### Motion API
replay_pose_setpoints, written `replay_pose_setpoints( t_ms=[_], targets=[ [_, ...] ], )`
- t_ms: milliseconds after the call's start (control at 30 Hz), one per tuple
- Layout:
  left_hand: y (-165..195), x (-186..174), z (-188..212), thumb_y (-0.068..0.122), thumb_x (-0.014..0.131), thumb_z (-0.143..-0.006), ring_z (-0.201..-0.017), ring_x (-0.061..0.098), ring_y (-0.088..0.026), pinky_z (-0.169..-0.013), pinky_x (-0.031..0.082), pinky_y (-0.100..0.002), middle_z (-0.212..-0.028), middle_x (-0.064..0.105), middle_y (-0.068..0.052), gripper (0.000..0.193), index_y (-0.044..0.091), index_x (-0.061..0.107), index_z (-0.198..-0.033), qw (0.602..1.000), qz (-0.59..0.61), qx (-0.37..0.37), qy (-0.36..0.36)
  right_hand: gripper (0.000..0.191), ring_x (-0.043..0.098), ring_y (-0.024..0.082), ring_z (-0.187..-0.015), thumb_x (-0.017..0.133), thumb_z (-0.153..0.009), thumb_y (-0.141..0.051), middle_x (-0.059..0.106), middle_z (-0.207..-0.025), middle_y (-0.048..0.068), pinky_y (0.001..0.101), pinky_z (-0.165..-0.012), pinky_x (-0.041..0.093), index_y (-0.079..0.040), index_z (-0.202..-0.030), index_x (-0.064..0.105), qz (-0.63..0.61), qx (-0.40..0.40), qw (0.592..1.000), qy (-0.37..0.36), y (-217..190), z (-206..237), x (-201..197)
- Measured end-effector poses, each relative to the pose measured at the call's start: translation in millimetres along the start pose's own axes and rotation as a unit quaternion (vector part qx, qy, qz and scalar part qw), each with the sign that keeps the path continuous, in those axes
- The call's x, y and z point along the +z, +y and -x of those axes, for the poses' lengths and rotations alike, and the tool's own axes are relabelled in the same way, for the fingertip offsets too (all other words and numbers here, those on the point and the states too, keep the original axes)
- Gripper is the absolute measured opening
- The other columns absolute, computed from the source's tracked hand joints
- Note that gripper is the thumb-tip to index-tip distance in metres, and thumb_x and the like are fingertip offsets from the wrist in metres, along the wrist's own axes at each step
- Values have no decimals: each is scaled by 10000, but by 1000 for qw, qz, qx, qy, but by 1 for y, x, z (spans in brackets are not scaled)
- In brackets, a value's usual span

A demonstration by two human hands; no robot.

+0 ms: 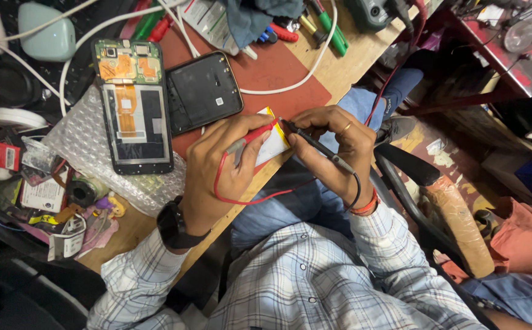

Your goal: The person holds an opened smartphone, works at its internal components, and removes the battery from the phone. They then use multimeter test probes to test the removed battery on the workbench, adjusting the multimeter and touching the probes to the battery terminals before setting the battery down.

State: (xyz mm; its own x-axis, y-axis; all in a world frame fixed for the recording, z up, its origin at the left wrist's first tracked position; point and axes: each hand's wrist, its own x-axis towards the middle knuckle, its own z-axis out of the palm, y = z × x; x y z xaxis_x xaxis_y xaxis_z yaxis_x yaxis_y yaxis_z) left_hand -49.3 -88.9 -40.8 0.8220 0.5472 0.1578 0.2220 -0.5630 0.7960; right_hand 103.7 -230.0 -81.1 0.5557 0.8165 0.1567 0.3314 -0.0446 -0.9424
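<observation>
Phone point(134, 104) is lying opened on the bench, back cover point(203, 90) off beside it. At the bench's near edge, left hand point(220, 168) is gripping the red probe point(251, 137), right hand point(333, 146) pinching the black probe point(315, 143), both tips touching the battery point(273, 143). Reassembly looks yet to come.

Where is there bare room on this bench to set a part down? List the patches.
Free: the red mat between the back cover and white cable; bare wood beyond that cable. Crowded: the left edge beside the opened phone, and the top, strewn with tools.
</observation>
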Motion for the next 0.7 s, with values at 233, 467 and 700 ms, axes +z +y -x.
replay_pose_setpoints(
  t_ms=[233, 467, 700],
  targets=[
    [5, -3, -3, 60, 655, -1003, -1037, 711, -337, -876, 560, -395, -1118, 729, -136, 174, 24, 674, -1172, 1000, -3, 3, -4, 170, 707, 137, -910, 790, -909, -25, 753, -1041, 85, 259, -825, 559, 11, -1054, 708, 4, 1, 1000, -6, -3, -4, -4],
    [6, -2, -2, 67, 653, -1005, -1022, 711, -341, -865, 559, -400, -1102, 731, -134, 175, 27, 673, -1174, 1000, -3, 2, -5, 177, 708, 138, -900, 787, -902, -28, 748, -1048, 86, 256, -815, 565, 7, -1054, 704, -12, 6, 1000, -1, 0, -1, -4],
    [15, -2, -2, 62, 666, -985, -1017, 701, -349, -868, 549, -409, -1104, 730, -144, 191, 29, 670, -1173, 1000, -22, 9, 4, 201, 701, 138, -936, 770, -916, -22, 732, -1082, 109, 255, -824, 562, 7, -1094, 683, -20, -12, 1000, 15, -5, 3, -3]
  ],
)
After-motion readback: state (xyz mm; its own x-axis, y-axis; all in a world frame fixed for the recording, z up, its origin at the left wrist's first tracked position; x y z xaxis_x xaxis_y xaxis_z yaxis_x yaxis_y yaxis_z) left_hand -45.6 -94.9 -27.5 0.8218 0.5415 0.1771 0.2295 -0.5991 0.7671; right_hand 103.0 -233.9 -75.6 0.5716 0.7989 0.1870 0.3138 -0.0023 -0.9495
